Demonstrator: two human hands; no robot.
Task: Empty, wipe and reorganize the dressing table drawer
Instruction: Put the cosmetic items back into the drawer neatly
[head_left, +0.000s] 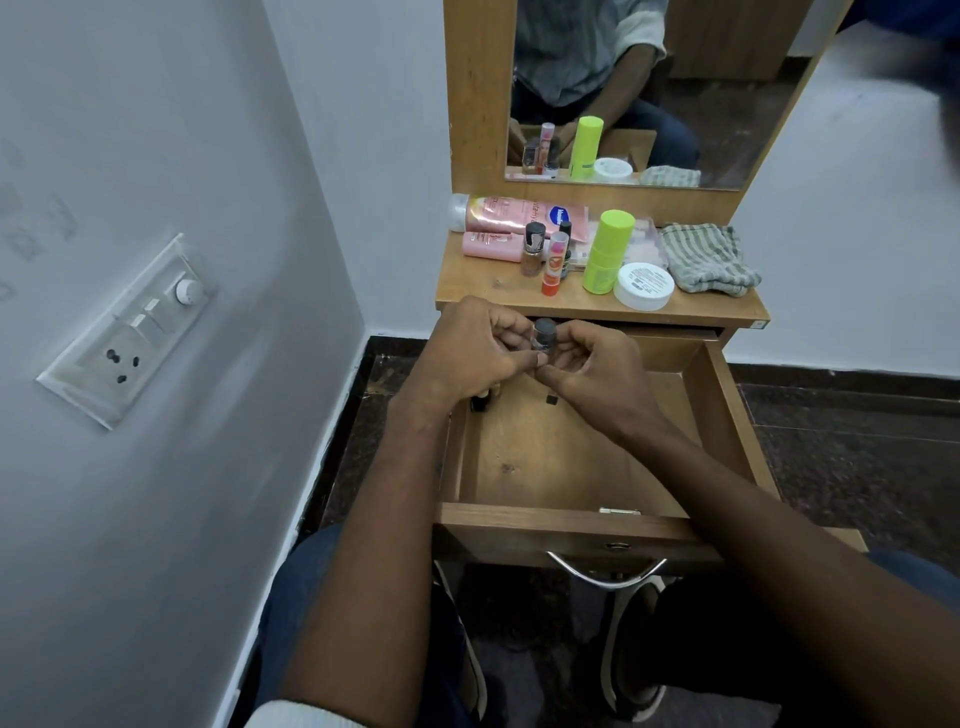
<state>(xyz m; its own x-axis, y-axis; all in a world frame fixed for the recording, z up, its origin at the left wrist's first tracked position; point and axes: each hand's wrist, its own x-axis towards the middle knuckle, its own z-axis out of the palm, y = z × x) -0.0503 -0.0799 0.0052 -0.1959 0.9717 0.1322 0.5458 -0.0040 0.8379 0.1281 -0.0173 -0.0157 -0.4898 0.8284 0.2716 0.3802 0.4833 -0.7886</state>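
Note:
The wooden drawer (722, 415) is pulled open below the dressing table top (478, 288). Above its back part, my left hand (467, 353) and my right hand (597, 374) together pinch a small clear bottle with a dark cap (544, 333). A dark small item (480, 402) lies in the drawer's back left corner, partly hidden under my left hand. A small black square (551, 399) sits on the drawer floor. A striped cloth (709, 257) lies folded on the top at the right.
On the top stand pink tubes (514, 213), small bottles (534, 249), an orange lip balm (555, 265), a green stick container (608, 249) and a white jar (644, 286). A mirror (649, 88) rises behind. A switchboard (130, 332) is on the left wall.

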